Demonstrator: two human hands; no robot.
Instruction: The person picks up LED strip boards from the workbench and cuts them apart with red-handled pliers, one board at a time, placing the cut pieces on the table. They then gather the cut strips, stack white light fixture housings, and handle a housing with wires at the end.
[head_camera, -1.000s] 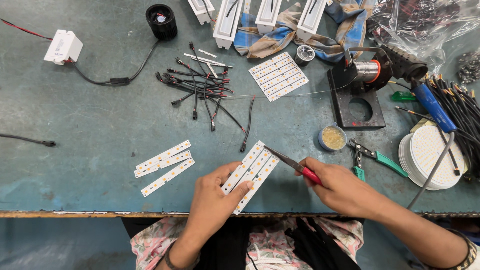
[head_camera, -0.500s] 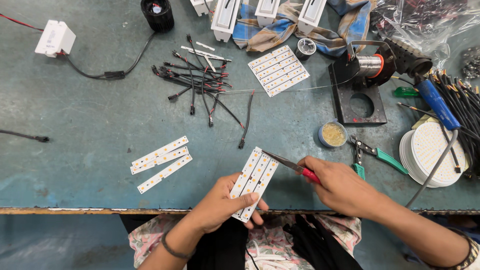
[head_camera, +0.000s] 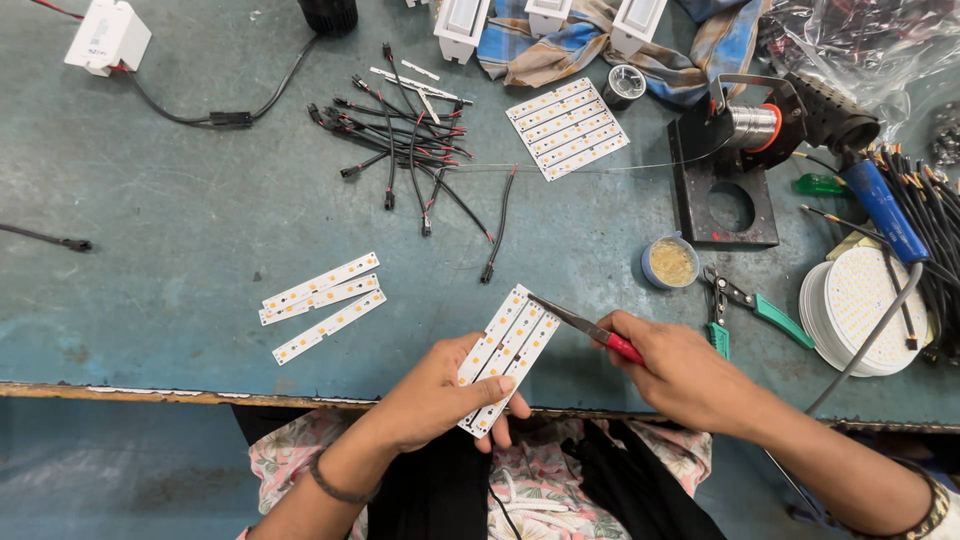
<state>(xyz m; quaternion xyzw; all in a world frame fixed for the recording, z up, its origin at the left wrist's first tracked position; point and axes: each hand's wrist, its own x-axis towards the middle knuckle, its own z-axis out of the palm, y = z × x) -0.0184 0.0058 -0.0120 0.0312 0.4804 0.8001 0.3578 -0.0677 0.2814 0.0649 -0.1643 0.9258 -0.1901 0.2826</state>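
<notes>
left hand (head_camera: 440, 395), palm up at the near table edge, grasps a white panel of led strips (head_camera: 508, 358) between thumb and fingers, tilted up toward the camera. right hand (head_camera: 680, 375) is clenched around the red grip of a thin metal tool (head_camera: 585, 325), held like a pen, its tip touching the panel's upper end. the step in hand appears to be working the tip along a seam to part one strip from the panel; the next move would call for a steady grip below and light, controlled pressure at the tip. both forearms reach in from the near edge, wrists just above the teal table (head_camera: 180, 200). to the left lie three separated strips (head_camera: 322, 305). beyond the right hand, a small cup of yellowish paste (head_camera: 670, 262) and green-handled pliers (head_camera: 755, 305). farther off, a bundle of black wire leads (head_camera: 410, 145), an uncut strip panel (head_camera: 567, 127) and a soldering stand (head_camera: 735, 170).
</notes>
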